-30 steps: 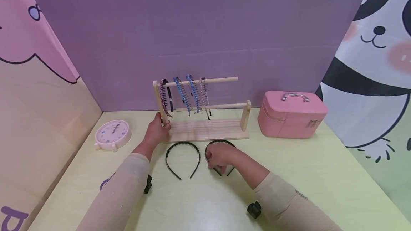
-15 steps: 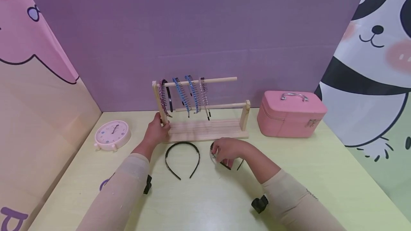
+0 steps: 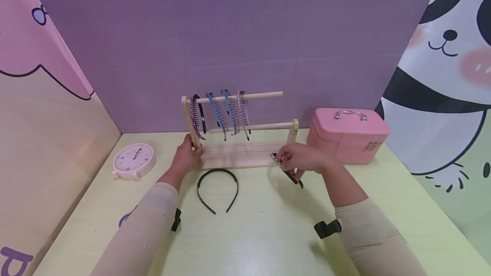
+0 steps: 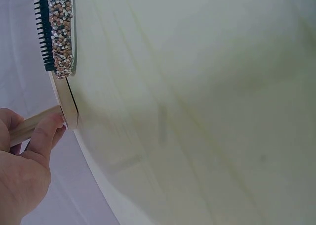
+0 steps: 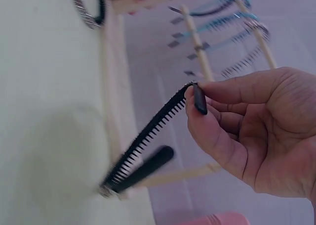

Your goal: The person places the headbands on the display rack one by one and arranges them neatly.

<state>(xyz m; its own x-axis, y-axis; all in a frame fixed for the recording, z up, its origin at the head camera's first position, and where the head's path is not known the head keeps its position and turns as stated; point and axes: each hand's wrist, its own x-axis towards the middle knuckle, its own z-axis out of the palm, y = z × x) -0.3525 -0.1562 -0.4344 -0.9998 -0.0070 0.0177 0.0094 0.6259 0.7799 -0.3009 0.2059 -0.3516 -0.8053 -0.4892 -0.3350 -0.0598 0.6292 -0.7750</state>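
Note:
My left hand (image 3: pixel 187 158) grips the left upright of a wooden rack (image 3: pixel 238 154), thumb and fingers around the post. Between thumb and fingers of my right hand (image 3: pixel 304 159) is a black toothed headband (image 5: pixel 153 126) with a glittery outer side, held in the air by one end before the rack's right part. Several headbands hang on the top bar: a pink glittery one (image 3: pixel 194 116) at the left, blue ones (image 3: pixel 218 114) in the middle, a pale pink one (image 3: pixel 242 107) to their right. Another black headband (image 3: pixel 218 170) lies on the table in front of the rack.
A pink case (image 3: pixel 349 137) with a metal handle stands just right of the rack, close behind my right hand. On the left of the table (image 3: pixel 238 242) lies a round pink clock (image 3: pixel 135 161). A purple backdrop (image 3: pixel 238 33) rises behind.
My right hand has lifted the black headband off the table and carried it right and toward the rack, turning it. The left hand has stayed on the post.

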